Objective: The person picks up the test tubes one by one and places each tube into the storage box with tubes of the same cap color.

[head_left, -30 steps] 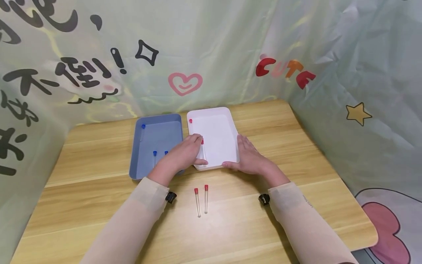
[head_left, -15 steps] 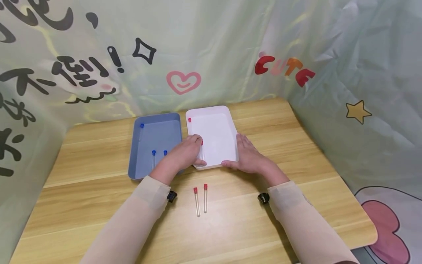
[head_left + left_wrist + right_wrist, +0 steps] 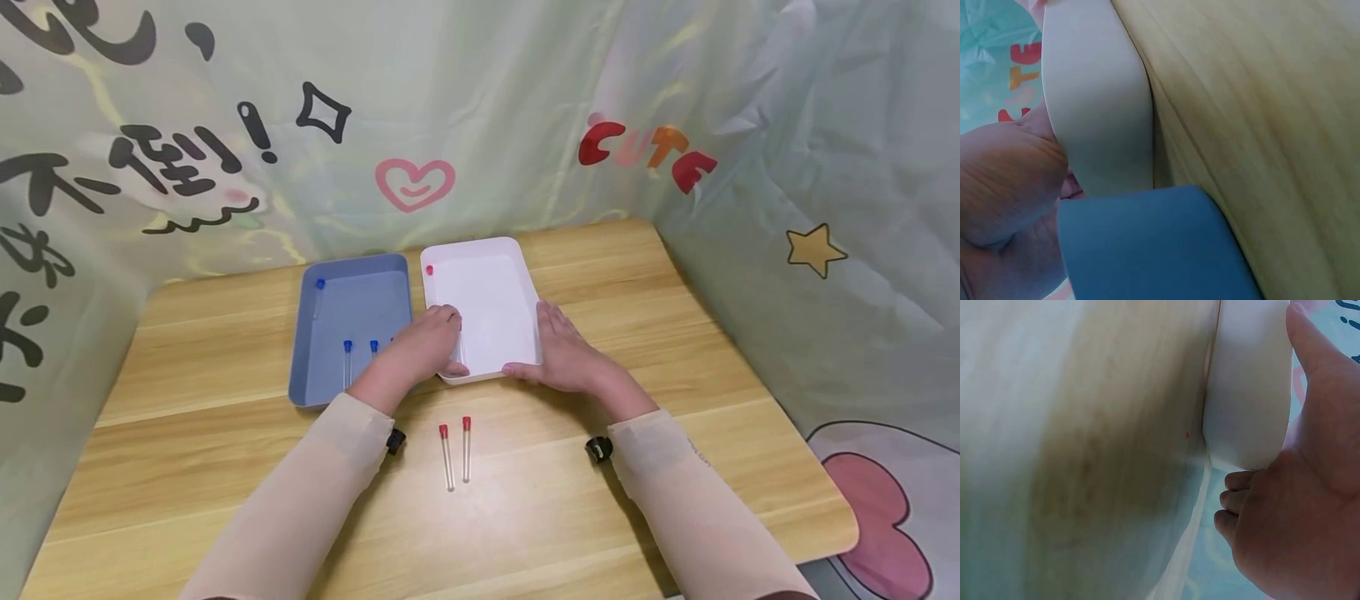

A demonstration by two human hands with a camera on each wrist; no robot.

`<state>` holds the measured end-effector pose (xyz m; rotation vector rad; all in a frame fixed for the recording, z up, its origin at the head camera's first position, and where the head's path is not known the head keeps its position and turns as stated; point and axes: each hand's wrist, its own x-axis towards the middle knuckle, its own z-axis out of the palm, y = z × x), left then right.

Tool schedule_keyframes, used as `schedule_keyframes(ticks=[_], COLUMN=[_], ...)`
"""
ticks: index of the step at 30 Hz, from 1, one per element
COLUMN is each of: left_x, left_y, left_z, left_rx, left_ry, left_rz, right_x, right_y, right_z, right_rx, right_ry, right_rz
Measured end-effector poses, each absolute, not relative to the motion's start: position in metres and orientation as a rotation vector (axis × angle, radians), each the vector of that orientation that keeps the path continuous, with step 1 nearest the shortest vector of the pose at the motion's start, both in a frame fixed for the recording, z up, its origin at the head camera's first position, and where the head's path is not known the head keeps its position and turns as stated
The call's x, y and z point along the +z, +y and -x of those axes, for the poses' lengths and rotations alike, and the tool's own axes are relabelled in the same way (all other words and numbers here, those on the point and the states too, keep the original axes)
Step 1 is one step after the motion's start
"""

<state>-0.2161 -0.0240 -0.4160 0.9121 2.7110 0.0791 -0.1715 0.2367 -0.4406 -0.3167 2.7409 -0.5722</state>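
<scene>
White tray (image 3: pixel 491 292), smooth, round-cornered, grained table (image 3: pixel 540 517)

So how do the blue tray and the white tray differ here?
The blue tray is on the person's left, the white tray right of it. The blue tray holds blue-capped tubes, while red caps show in the white tray. The right hand touches the white tray, not the blue tray. Both are shallow with rounded corners.
</scene>
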Motion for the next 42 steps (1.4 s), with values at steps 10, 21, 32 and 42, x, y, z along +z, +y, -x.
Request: schedule_keyframes(ticks=[10, 21, 32, 42], left_x=[-0.4163, -0.4175, -0.4171, -0.4156], left_y=[-0.0196, -0.0199, -0.0191, -0.0185], left_z=[0.2192, 0.2214, 0.2215, 0.2196], left_rx=[-0.024, -0.008, -0.073, -0.072], left_ry=[2.704, 2.707, 2.713, 2.717], left_rz=[-0.925, -0.922, -0.950, -0.955], right_x=[-0.4380, -0.4386, -0.4399, -0.4407], right_y=[0.2365, 0.2367, 0.2364, 0.2368], right_z=[0.1710, 0.1710, 0.1706, 0.1702], right_rx=[-0.595, -0.610, -0.610, -0.593], right_ry=[2.720, 2.723, 2.733, 2.733], right_rz=[0.296, 0.295, 0.305, 0.313])
